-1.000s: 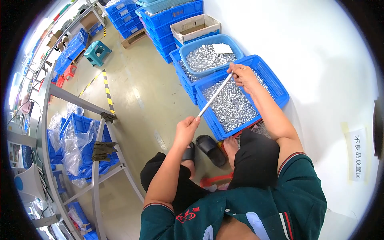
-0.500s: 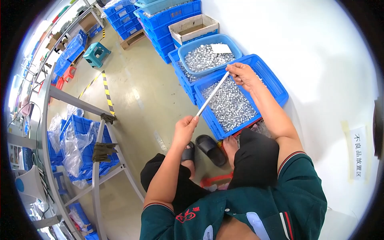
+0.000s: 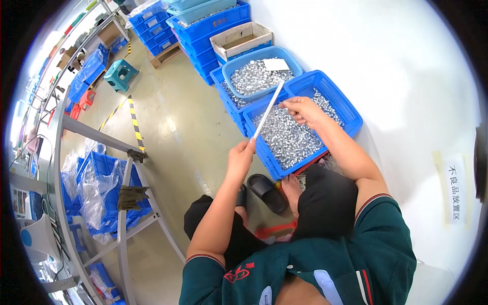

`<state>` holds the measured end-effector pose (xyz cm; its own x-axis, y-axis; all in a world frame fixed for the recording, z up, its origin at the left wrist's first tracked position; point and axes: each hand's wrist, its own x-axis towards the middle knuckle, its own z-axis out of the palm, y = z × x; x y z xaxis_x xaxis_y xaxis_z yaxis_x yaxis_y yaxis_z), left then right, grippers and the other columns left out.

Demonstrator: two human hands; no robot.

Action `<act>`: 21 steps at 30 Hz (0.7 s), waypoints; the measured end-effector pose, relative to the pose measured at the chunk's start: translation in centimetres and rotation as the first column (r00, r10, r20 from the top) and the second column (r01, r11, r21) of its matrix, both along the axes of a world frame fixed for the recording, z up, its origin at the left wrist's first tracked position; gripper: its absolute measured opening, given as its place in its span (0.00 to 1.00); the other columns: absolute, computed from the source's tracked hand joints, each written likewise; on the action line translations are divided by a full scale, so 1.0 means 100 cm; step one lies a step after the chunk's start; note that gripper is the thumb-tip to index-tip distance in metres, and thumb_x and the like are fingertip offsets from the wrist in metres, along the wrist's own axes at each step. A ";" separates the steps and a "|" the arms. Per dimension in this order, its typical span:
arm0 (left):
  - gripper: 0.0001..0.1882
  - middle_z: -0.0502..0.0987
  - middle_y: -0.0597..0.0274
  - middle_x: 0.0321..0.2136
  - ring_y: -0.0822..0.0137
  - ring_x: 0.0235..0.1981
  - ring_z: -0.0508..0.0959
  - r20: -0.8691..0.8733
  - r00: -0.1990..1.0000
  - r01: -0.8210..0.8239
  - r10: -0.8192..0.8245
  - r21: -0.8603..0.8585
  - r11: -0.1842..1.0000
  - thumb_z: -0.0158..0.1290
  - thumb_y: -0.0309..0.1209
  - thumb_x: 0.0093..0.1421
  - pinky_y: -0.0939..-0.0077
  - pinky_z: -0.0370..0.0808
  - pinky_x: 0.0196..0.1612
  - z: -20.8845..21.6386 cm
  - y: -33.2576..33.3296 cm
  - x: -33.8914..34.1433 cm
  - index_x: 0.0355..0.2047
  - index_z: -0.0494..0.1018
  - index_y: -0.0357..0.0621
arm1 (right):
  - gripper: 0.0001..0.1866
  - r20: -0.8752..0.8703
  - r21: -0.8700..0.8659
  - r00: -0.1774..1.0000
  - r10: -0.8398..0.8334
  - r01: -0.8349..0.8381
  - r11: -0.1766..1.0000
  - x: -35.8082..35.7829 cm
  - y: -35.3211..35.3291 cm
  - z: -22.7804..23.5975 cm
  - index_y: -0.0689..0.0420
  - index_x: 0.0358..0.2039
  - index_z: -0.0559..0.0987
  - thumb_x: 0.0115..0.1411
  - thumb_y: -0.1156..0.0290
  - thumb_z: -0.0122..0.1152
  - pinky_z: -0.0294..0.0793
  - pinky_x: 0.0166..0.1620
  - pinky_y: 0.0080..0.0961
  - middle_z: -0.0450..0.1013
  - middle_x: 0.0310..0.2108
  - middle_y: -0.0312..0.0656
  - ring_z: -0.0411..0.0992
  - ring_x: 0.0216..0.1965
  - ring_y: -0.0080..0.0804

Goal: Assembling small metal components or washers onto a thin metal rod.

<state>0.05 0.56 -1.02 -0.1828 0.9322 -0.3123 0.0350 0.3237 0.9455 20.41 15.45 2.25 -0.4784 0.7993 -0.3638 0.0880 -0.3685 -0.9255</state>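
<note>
At the far left, a grey metal frame [image 3: 122, 236] stands in front of blue crates draped with clear plastic [image 3: 94, 190]. Right of it, a teal stool [image 3: 121, 75] sits on the floor, well back. Nearer the middle, the left hand [image 3: 240, 158] grips the lower end of a pale rod [image 3: 268, 113], thumb laid along it. The rod's long axis slants up and away to the right, its free end in line with the near rim of a light blue tub [image 3: 252, 94] of small metal pieces, where a white card [image 3: 276, 64] lies. Just right of the rod is the right hand [image 3: 305, 111], fingers curled, apart from it; whether the fingertips pinch something small, I cannot tell. The free end lies up and left of the right hand, which is the nearer to it. Beneath is a blue basket [image 3: 337, 96] of more metal pieces [image 3: 287, 140].

Half a second ago the right fingertips were at the rod's far end; now they are off it and lower, and the rod points more steeply away. The left hand's grip is unchanged.
</note>
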 end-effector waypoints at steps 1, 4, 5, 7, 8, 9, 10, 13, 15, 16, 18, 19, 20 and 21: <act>0.21 0.56 0.76 0.09 0.83 0.09 0.52 0.006 1.000 0.006 -0.006 0.013 1.000 0.43 0.47 0.59 0.85 0.46 0.11 0.002 0.005 0.005 0.19 0.65 0.44 | 0.13 0.028 -0.003 0.998 0.052 -0.052 0.999 0.002 -0.008 -0.002 0.60 0.35 0.75 0.55 0.63 0.55 0.42 0.13 0.10 0.56 0.13 0.26 0.48 0.11 0.11; 0.25 0.55 0.76 0.09 0.82 0.08 0.52 0.060 0.998 -0.029 0.027 0.026 0.999 0.40 0.53 0.59 0.85 0.46 0.11 0.002 0.020 0.022 0.20 0.66 0.44 | 0.17 -0.049 -0.245 0.954 0.295 -0.298 0.923 -0.004 -0.035 -0.002 0.60 0.43 0.72 0.58 0.62 0.52 0.42 0.12 0.10 0.54 0.12 0.26 0.47 0.11 0.10; 0.26 0.55 0.76 0.09 0.82 0.08 0.52 0.079 0.997 -0.014 0.011 0.035 0.999 0.39 0.55 0.58 0.84 0.46 0.11 0.001 0.026 0.029 0.21 0.66 0.44 | 0.15 -0.178 -0.316 0.940 0.291 -0.334 0.888 -0.005 -0.042 -0.004 0.59 0.37 0.73 0.59 0.61 0.50 0.44 0.12 0.10 0.54 0.12 0.26 0.47 0.10 0.10; 0.28 0.55 0.75 0.09 0.81 0.08 0.51 0.120 0.993 0.001 -0.005 0.033 0.999 0.37 0.58 0.58 0.83 0.46 0.10 0.005 0.038 0.050 0.21 0.66 0.43 | 0.14 -0.276 -0.335 0.935 0.221 -0.310 0.890 -0.004 -0.047 -0.013 0.58 0.31 0.71 0.59 0.59 0.50 0.45 0.12 0.10 0.55 0.12 0.26 0.48 0.10 0.11; 0.28 0.55 0.75 0.09 0.81 0.08 0.51 0.165 0.986 0.026 -0.032 0.037 0.999 0.37 0.58 0.58 0.84 0.46 0.10 0.007 0.043 0.059 0.21 0.66 0.43 | 0.14 -0.261 -0.347 0.950 0.171 -0.258 0.902 -0.001 -0.047 -0.017 0.55 0.24 0.69 0.58 0.58 0.51 0.44 0.11 0.10 0.55 0.12 0.25 0.48 0.10 0.11; 0.28 0.55 0.75 0.09 0.81 0.07 0.51 0.210 0.976 0.048 -0.056 0.040 0.998 0.37 0.58 0.58 0.84 0.46 0.10 0.008 0.047 0.066 0.21 0.66 0.43 | 0.15 -0.221 -0.362 0.970 0.099 -0.176 0.916 0.000 -0.048 -0.018 0.55 0.23 0.69 0.58 0.58 0.52 0.44 0.11 0.11 0.55 0.12 0.25 0.48 0.09 0.11; 0.28 0.54 0.76 0.09 0.82 0.07 0.51 0.153 0.986 0.064 -0.071 0.053 0.997 0.36 0.58 0.58 0.84 0.46 0.10 0.005 0.051 0.071 0.22 0.65 0.43 | 0.15 -0.180 -0.374 0.983 0.027 -0.094 0.923 0.001 -0.048 -0.021 0.54 0.22 0.69 0.57 0.57 0.53 0.43 0.11 0.11 0.54 0.12 0.25 0.48 0.09 0.11; 0.28 0.53 0.76 0.09 0.82 0.07 0.50 0.251 0.960 0.126 -0.123 0.001 0.992 0.37 0.58 0.57 0.84 0.46 0.10 0.005 0.053 0.080 0.23 0.64 0.44 | 0.14 -0.147 -0.350 0.987 -0.062 0.006 0.937 0.008 -0.045 -0.024 0.54 0.22 0.70 0.56 0.57 0.55 0.42 0.11 0.11 0.53 0.11 0.24 0.47 0.09 0.11; 0.28 0.53 0.75 0.09 0.82 0.08 0.51 0.200 0.973 0.116 -0.114 0.002 0.993 0.37 0.59 0.57 0.84 0.46 0.10 0.001 0.050 0.082 0.23 0.63 0.43 | 0.13 -0.123 -0.340 0.972 -0.201 0.149 0.929 0.010 -0.037 -0.027 0.56 0.25 0.71 0.57 0.59 0.54 0.42 0.11 0.12 0.52 0.10 0.24 0.46 0.08 0.11; 0.29 0.54 0.75 0.10 0.82 0.08 0.50 0.205 0.969 0.149 -0.138 -0.044 0.988 0.38 0.60 0.56 0.84 0.46 0.10 0.002 0.044 0.085 0.23 0.63 0.43 | 0.13 -0.167 -0.348 0.956 -0.241 0.171 0.922 0.018 -0.026 -0.029 0.56 0.27 0.72 0.57 0.59 0.52 0.42 0.10 0.12 0.51 0.10 0.25 0.46 0.08 0.11; 0.30 0.54 0.75 0.10 0.82 0.08 0.50 0.184 0.967 0.194 -0.176 -0.083 0.978 0.38 0.60 0.56 0.85 0.45 0.11 -0.002 0.029 0.084 0.24 0.63 0.42 | 0.15 -0.234 -0.372 0.925 -0.299 0.199 0.907 0.037 0.000 -0.036 0.58 0.32 0.73 0.59 0.57 0.50 0.43 0.10 0.12 0.51 0.10 0.25 0.45 0.08 0.12; 0.30 0.54 0.76 0.10 0.82 0.08 0.49 0.224 0.958 0.209 -0.180 -0.112 0.971 0.38 0.60 0.56 0.85 0.45 0.11 0.008 0.018 0.083 0.24 0.63 0.42 | 0.16 -0.207 -0.387 0.925 -0.319 0.222 0.895 0.045 0.010 -0.034 0.57 0.32 0.73 0.58 0.56 0.50 0.42 0.11 0.12 0.51 0.10 0.24 0.46 0.08 0.12; 0.30 0.54 0.76 0.10 0.82 0.08 0.49 0.264 0.947 0.225 -0.182 -0.141 0.964 0.38 0.60 0.56 0.85 0.44 0.11 0.019 0.006 0.081 0.24 0.63 0.42 | 0.17 -0.180 -0.403 0.924 -0.337 0.244 0.882 0.053 0.021 -0.032 0.57 0.32 0.73 0.58 0.54 0.51 0.42 0.11 0.12 0.51 0.10 0.24 0.46 0.09 0.12; 0.29 0.53 0.76 0.10 0.83 0.08 0.49 0.287 0.941 0.231 -0.177 -0.163 0.959 0.38 0.60 0.56 0.85 0.44 0.11 0.021 -0.004 0.075 0.24 0.63 0.43 | 0.18 -0.183 -0.411 0.916 -0.356 0.258 0.874 0.058 0.034 -0.033 0.57 0.31 0.73 0.58 0.53 0.51 0.42 0.11 0.12 0.51 0.11 0.24 0.46 0.09 0.11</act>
<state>7.54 0.18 1.06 0.1198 0.8581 -0.4994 -0.1255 0.5121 0.8497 26.23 18.90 -1.10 -0.3436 0.7495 -0.5659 -0.2975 -0.6584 -0.6913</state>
